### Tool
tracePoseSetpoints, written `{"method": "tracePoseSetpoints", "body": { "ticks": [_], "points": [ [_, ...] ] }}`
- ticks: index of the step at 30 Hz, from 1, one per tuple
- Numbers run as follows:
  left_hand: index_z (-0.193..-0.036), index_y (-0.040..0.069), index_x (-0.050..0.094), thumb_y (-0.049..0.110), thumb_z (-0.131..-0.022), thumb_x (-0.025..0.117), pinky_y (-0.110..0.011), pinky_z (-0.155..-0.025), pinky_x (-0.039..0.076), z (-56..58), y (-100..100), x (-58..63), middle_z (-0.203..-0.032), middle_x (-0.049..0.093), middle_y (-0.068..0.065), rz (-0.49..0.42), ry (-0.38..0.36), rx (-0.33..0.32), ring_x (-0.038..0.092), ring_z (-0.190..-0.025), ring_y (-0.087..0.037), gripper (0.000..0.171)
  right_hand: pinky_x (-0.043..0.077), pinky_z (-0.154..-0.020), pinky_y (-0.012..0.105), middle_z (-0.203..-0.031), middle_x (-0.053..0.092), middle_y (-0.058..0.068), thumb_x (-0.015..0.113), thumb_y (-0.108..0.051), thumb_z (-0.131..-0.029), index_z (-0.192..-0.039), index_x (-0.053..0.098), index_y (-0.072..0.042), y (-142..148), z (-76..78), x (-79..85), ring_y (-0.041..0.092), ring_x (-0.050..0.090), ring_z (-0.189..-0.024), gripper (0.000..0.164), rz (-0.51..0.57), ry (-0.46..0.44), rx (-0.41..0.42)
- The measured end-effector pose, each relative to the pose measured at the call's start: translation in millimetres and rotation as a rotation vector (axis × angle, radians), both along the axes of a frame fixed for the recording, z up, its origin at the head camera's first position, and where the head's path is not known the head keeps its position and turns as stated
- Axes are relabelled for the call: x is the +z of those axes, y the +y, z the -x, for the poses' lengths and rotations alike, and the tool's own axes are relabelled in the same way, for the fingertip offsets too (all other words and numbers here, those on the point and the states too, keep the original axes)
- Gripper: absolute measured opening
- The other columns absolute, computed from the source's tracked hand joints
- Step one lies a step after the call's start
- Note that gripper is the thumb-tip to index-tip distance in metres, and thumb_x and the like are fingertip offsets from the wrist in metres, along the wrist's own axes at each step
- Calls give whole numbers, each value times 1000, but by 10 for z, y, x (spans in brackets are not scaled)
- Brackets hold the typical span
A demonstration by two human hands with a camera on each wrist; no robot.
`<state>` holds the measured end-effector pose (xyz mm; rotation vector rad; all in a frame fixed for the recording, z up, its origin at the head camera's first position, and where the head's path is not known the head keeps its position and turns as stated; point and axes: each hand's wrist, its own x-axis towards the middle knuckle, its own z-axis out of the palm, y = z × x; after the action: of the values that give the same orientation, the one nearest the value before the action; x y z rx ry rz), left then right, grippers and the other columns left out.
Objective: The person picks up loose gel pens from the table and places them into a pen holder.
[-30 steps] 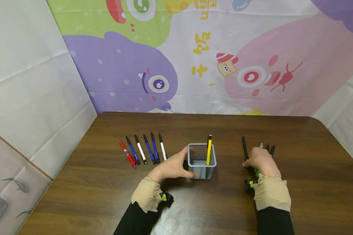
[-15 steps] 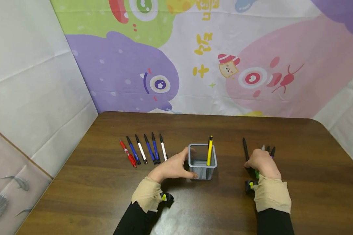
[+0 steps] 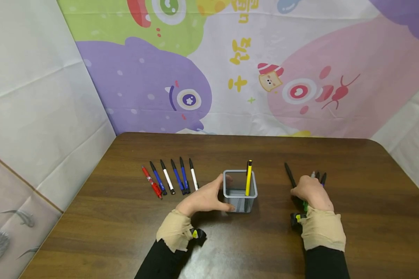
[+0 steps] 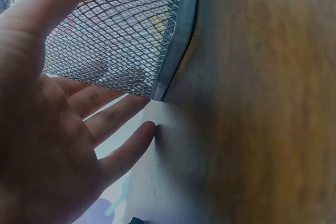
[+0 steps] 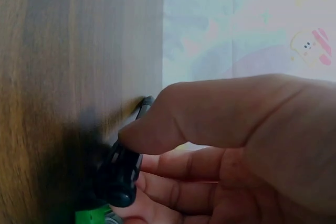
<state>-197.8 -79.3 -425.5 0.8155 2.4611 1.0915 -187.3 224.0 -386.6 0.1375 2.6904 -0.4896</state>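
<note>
My left hand [image 3: 206, 197] grips a grey wire-mesh pen holder [image 3: 240, 204], thumb across the near side and fingers at the far side. One yellow marker [image 3: 248, 180] leans upright inside it. To the right, my right hand [image 3: 312, 192] pinches a black pen [image 5: 119, 179] between thumb and fingers, low over the table; its far end slants away to the left in the head view. Under that hand shows a bit of a green pen [image 5: 92, 216]. Tips of several other pens [image 3: 322, 179] stick out beyond the knuckles, the rest hidden by the hand.
Left of the holder lies a row of pens: a red pen [image 3: 151, 182], blue pens [image 3: 157, 178] and white pens [image 3: 167, 177], roughly side by side. The brown wooden table [image 3: 101, 217] ends at a cartoon-printed cloth [image 3: 230, 112] behind.
The black pen has swung, its far end shifting left, and my right hand now has it pinched. My left hand and the pen holder have stayed in place.
</note>
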Motion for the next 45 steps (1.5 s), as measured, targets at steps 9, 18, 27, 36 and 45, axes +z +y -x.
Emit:
{"method": "tracePoseSetpoints", "body": {
  "ticks": [9, 18, 27, 36, 45],
  "points": [
    [-131, 17, 32, 35, -70, 75, -32, -90, 40, 4, -2, 1, -118, 54, -2, -8, -2, -3, 52, -107, -12, 77, 42, -56, 34, -67, 58, 14, 47, -18, -90, -77, 58, 4, -18, -8, 40, 23, 55, -59, 28, 0, -26, -18],
    [-131, 17, 31, 36, -70, 75, -32, -91, 40, 6, 2, 4, -117, 55, -1, 2, 10, 1, 52, -106, -12, 78, 42, -56, 35, -59, 58, 10, 42, -16, -91, -63, 55, -4, 5, -42, 82, 20, 54, -53, 32, 28, 55, -11],
    [-131, 18, 31, 35, -70, 75, -33, -93, 39, -1, -1, 8, -120, 53, -2, -1, -1, 2, 50, -110, -12, 78, 39, -52, 32, -60, 55, 9, 43, -16, -91, -69, 58, 0, 38, -47, 76, 20, 50, -53, 31, 50, 80, -9],
    [-131, 18, 31, 35, -70, 75, -33, -93, 39, -7, -2, 8, -120, 53, -1, -5, -8, -1, 50, -110, -12, 77, 42, -58, 39, -78, 57, 21, 51, -14, -84, -84, 56, 6, 70, -73, 140, 31, 53, -68, 21, 75, 176, -67],
    [-131, 18, 31, 35, -70, 75, -34, -92, 39, -13, -4, 14, -122, 51, -2, 2, -7, -1, 50, -110, -13, 77, 44, -64, 44, -92, 58, 26, 51, -15, -84, -93, 54, 8, 71, -79, 162, 37, 55, -78, 25, 62, 246, -74]
  ]
}}
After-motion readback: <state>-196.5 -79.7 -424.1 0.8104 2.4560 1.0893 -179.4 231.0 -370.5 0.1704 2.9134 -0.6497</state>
